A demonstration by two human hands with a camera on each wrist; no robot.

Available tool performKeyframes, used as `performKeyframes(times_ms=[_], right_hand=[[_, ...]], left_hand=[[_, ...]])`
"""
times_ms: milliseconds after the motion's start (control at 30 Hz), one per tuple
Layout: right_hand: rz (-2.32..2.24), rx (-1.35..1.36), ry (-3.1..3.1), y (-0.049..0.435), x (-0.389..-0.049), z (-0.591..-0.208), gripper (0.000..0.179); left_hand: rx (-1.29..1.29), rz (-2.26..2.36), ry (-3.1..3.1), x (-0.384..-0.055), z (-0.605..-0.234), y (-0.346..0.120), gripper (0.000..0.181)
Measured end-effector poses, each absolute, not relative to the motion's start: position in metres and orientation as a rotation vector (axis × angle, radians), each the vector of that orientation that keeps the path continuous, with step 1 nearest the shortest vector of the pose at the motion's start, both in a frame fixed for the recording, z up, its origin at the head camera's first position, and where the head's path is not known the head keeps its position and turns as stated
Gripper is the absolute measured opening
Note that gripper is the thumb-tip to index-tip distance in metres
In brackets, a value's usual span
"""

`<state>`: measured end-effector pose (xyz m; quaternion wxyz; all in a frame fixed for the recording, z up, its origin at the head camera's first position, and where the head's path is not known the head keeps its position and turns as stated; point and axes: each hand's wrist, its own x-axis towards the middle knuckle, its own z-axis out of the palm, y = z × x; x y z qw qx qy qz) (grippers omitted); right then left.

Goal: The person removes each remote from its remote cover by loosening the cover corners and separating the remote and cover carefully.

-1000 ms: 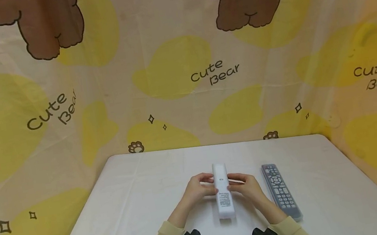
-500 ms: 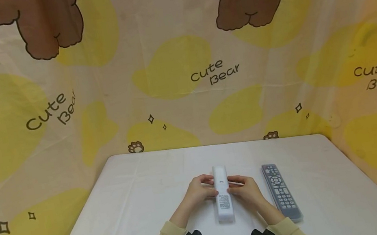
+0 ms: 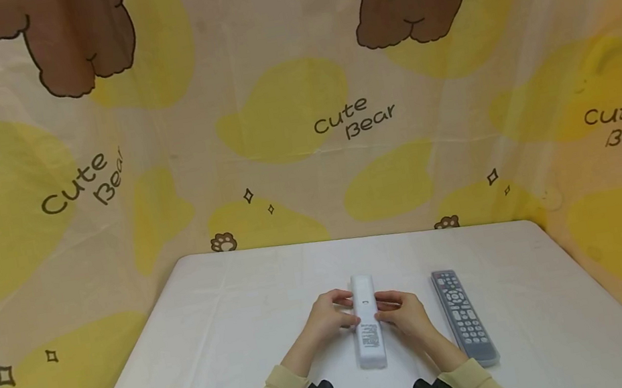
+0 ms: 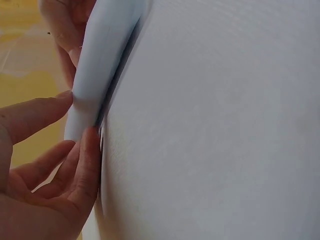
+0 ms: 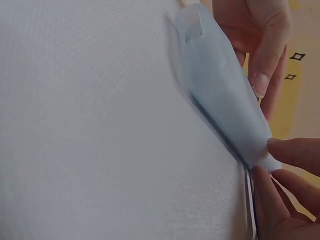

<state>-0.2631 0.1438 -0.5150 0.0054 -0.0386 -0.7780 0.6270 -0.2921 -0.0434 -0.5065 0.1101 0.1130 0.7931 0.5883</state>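
A white remote control (image 3: 365, 311) lies back side up at the middle of the table, its printed label facing me. From its left edge my left hand (image 3: 325, 316) holds it, the thumb on the side and the other fingers low along the edge. My right hand (image 3: 405, 315) grips the opposite edge in the same way. Both wrist views show the white remote (image 4: 102, 55) low against the tabletop, with a dark strip along its lower edge. A clear cover seems to wrap its near end (image 5: 192, 30). The button side is hidden underneath.
A grey remote control (image 3: 463, 316) with rows of light buttons lies face up to the right, beside my right forearm. Both sit on a white table (image 3: 254, 298) with rounded far corners. Behind it hangs a yellow bear-print curtain (image 3: 273, 112).
The white remote has come slightly down and nearer to me, with both hands moving along with it. The grey remote has stayed in place.
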Motion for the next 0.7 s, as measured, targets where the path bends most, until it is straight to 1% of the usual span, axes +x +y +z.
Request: performKeyframes(times_ms=[300,533,700], right_hand=[[1.904,-0.109,-2.479,0.145,-0.264,-0.516,0.044],[1.936,-0.094,-2.466,0.144,-0.264,-0.516,0.046],[1.938,-0.083,-2.467,0.145,-0.263,-0.516,0.046]], left_hand=[[0.341,1.681,2.358,-0.293,-0.505,-0.044,0.051],[0.304,1.691,2.404,-0.302,-0.507,-0.042,0.039],[0.271,1.721,2.397,-0.312,-0.508,-0.04,0.035]])
